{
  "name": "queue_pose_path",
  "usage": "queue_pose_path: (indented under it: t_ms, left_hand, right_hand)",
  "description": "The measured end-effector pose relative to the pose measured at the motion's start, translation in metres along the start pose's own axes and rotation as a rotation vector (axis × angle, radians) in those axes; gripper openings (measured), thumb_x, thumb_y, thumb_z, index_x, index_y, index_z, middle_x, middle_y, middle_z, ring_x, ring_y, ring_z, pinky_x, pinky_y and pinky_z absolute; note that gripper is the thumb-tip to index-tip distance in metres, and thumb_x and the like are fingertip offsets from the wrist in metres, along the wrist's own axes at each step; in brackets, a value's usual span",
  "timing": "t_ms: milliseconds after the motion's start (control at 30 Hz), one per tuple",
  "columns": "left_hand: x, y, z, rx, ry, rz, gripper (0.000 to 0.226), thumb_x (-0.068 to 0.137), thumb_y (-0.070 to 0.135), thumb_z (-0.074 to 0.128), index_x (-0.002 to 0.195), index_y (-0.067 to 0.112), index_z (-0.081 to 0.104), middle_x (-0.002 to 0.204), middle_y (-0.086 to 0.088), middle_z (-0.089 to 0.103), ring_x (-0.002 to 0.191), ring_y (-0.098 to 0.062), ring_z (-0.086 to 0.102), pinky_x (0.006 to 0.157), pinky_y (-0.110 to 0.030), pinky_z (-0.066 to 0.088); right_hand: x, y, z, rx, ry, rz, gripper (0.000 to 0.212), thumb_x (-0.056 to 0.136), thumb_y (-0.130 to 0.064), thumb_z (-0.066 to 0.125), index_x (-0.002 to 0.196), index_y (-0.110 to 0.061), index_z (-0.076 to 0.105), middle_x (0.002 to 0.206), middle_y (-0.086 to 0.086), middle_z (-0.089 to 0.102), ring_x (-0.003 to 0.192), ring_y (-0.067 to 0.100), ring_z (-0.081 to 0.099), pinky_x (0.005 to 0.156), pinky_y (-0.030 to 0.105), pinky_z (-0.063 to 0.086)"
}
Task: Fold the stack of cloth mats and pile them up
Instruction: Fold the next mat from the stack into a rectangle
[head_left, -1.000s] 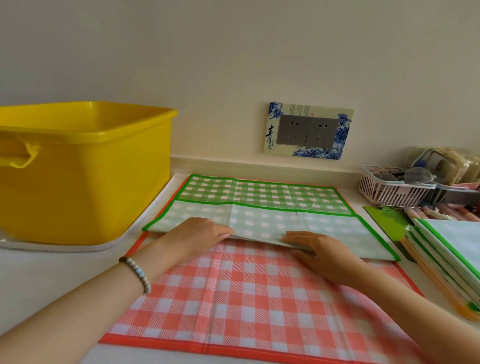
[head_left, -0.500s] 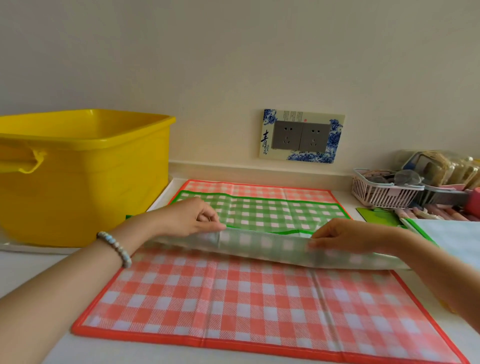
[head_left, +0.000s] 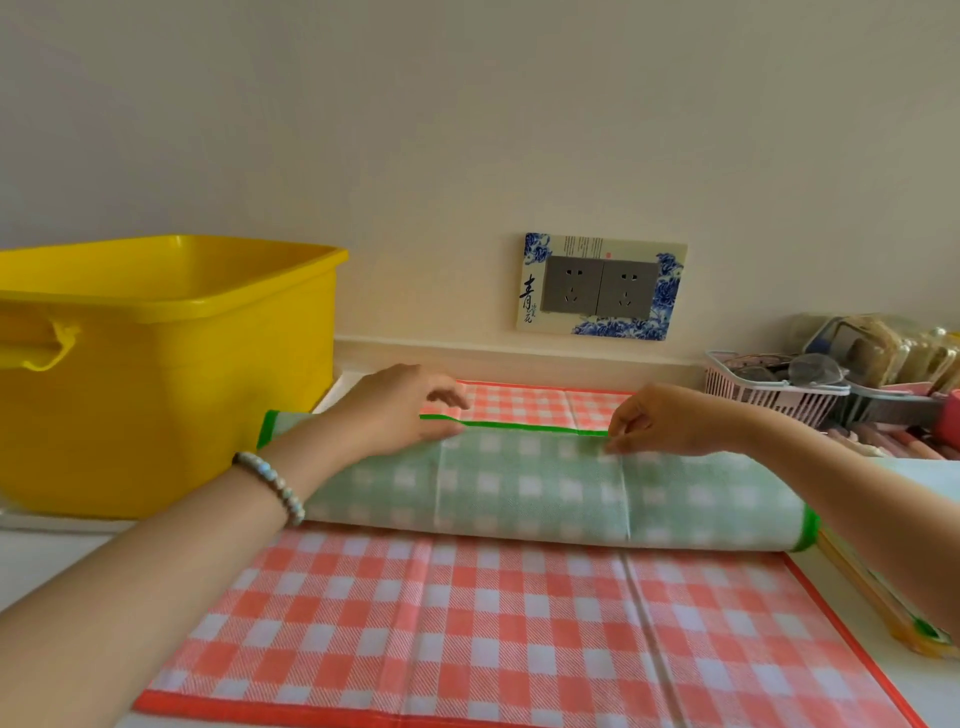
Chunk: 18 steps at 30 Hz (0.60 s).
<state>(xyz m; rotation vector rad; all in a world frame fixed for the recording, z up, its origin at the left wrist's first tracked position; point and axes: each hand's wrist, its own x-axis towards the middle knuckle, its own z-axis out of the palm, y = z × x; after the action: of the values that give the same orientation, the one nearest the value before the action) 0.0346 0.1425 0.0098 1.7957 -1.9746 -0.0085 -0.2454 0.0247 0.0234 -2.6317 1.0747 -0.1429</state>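
Note:
A green checked cloth mat (head_left: 530, 488) lies folded over on itself across the middle of a red checked mat (head_left: 467, 623) spread flat on the counter. Its pale underside faces up and its green border runs along the far edge. My left hand (head_left: 400, 410) pinches that far edge near its left part. My right hand (head_left: 665, 421) pinches the same edge further right. Both hands hold the edge just above the red mat's far strip. At the right edge, a pile of folded mats (head_left: 914, 623) shows its yellow and green borders, partly hidden by my right forearm.
A large yellow plastic tub (head_left: 156, 364) stands at the left on a white tray. A pink basket (head_left: 769, 384) with small items and packets sits at the back right against the wall. A double wall socket (head_left: 600, 286) is above the counter.
Both hands lifted the near edge of the green mat and carried it away from me to the far edge, doubling the mat over. The camera tilted up.

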Motion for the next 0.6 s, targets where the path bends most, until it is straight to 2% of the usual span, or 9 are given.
queue_pose_path:
  t_ms: [67,167,333,467,600]
  left_hand:
    - [-0.002,0.005,0.009,0.041,0.087,0.073,0.023,0.084,0.034,0.068,0.108,0.036,0.066,0.119,0.013,0.062,0.112,-0.006,0.053,0.087,-0.019,0.037]
    - [-0.004,0.012,0.022,0.019,0.001,0.135,0.02,0.089,0.037,0.06,0.108,0.034,0.068,0.124,0.013,0.061,0.119,-0.006,0.049,0.103,-0.025,0.035]
    - [-0.003,0.011,0.047,0.077,-0.148,0.101,0.039,0.093,0.051,0.046,0.119,0.028,0.063,0.126,0.012,0.06,0.116,-0.009,0.052,0.099,-0.028,0.04]
    - [0.002,0.003,0.065,0.132,-0.252,0.024,0.057,0.091,0.063,0.035,0.137,0.031,0.046,0.143,0.01,0.046,0.13,-0.014,0.042,0.106,-0.031,0.032]
    - [0.009,-0.004,0.081,0.131,-0.308,-0.01,0.063,0.09,0.066,0.029,0.144,0.032,0.034,0.149,0.01,0.037,0.137,-0.014,0.033,0.109,-0.032,0.025]
  right_hand:
    - [0.008,0.002,0.005,-0.023,0.048,0.004,0.007,0.083,-0.034,0.068,0.081,-0.028,0.071,0.08,-0.01,0.07,0.073,0.009,0.064,0.072,0.019,0.049]
    - [0.021,0.009,0.016,-0.044,0.105,0.048,0.017,0.083,-0.034,0.068,0.09,-0.02,0.073,0.084,-0.006,0.07,0.075,0.012,0.064,0.074,0.024,0.051]
    - [0.045,0.024,0.035,-0.032,0.159,0.138,0.017,0.085,-0.028,0.068,0.093,-0.015,0.073,0.095,0.002,0.07,0.087,0.017,0.062,0.083,0.03,0.05]
    - [0.061,0.033,0.048,-0.036,0.235,0.177,0.017,0.087,-0.026,0.064,0.097,-0.015,0.073,0.098,0.002,0.071,0.086,0.016,0.061,0.076,0.025,0.047]
    - [0.077,0.039,0.058,-0.027,0.301,0.196,0.019,0.089,-0.024,0.06,0.102,-0.015,0.071,0.106,0.004,0.069,0.095,0.021,0.062,0.081,0.03,0.048]
